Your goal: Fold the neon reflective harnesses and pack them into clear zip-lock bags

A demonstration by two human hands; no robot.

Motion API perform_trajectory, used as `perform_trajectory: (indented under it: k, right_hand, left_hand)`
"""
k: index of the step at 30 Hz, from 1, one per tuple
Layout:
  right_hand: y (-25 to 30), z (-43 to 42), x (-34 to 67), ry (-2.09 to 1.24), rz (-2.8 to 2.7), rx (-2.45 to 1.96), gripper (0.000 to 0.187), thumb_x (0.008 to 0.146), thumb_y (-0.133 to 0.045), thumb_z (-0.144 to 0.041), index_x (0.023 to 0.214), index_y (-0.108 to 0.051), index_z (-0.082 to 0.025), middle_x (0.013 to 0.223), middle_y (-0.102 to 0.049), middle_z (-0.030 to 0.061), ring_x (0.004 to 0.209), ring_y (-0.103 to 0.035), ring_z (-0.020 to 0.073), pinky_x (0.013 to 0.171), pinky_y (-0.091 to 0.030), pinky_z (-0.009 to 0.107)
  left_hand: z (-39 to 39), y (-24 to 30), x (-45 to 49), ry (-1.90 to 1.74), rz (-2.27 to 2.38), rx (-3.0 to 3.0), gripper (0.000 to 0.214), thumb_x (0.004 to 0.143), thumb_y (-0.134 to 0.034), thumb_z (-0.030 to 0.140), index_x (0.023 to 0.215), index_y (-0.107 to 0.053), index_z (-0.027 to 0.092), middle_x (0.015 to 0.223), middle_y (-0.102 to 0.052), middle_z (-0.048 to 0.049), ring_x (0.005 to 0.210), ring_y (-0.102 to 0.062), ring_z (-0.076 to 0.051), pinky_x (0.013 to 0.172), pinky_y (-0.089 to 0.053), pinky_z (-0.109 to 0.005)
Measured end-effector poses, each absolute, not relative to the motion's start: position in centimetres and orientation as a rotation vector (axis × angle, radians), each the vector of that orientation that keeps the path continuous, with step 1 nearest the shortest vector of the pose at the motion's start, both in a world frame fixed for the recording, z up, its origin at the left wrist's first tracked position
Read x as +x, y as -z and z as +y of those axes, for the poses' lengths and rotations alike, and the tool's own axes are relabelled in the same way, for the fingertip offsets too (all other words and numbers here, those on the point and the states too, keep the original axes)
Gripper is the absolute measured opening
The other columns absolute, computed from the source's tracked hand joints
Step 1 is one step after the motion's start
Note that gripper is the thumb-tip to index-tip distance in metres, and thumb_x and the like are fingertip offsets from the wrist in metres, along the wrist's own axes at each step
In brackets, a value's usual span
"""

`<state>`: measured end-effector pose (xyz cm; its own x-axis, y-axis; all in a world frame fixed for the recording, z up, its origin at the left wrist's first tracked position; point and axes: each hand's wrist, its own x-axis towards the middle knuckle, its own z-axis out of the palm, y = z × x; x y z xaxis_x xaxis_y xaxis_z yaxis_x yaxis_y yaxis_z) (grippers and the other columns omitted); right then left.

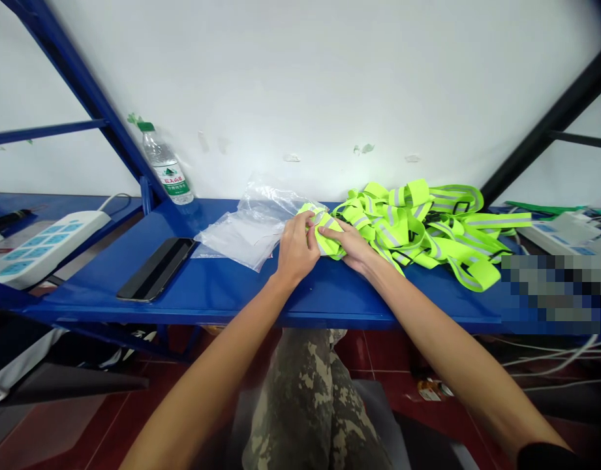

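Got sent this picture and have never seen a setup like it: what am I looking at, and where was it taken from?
There is no machine here. This is one picture from a camera worn on a person's head, looking forward and down, so the two arms reaching out are that person's own. The left hand and the right hand both hold a folded reflective vest, bright yellow with silver stripes, at the edge of a heap of similar vests. They are working over a blue metal shelf. Beside the hands lies a clear plastic bag, then a phone. A power strip sits further left, and a water bottle stands at the back.
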<state>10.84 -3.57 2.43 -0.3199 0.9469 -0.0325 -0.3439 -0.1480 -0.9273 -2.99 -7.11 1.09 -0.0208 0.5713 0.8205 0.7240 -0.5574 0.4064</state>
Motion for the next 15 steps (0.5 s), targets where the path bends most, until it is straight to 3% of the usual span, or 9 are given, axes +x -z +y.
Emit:
perform_trajectory:
  k: [8,15]
  right_hand:
    - [-2.19,-3.61,11.11,-1.571,-1.162,-0.775,0.060,0.051,-0.093,-0.028,0.107,-0.071,-0.022,0.094,-0.077,0.0009,0.084,-0.070,0.0190,0.077,-0.054,0.029]
    - [-2.59,-4.21,11.12,-1.595,-1.253,-0.782,0.054,0.057,-0.089,-0.031,0.107,-0.070,-0.022,0.091,-0.076,-0.0008,0.082,-0.069,0.0160,0.075,-0.053,0.025]
  left_hand:
    - [-7.48,-1.46,-2.88,1.469,-1.318,-2.047,0.021,0.098,-0.041,0.013,0.114,-0.055,0.016,0.106,-0.066,-0.0114,0.098,-0.059,-0.023,0.091,-0.048,-0.037]
    - [-7.79,-1.70,-2.81,1.533,-1.418,-1.946,0.017,0.096,-0.044,0.015,0.108,-0.056,0.018,0.105,-0.066,-0.0115,0.104,-0.056,-0.026,0.095,-0.044,-0.041]
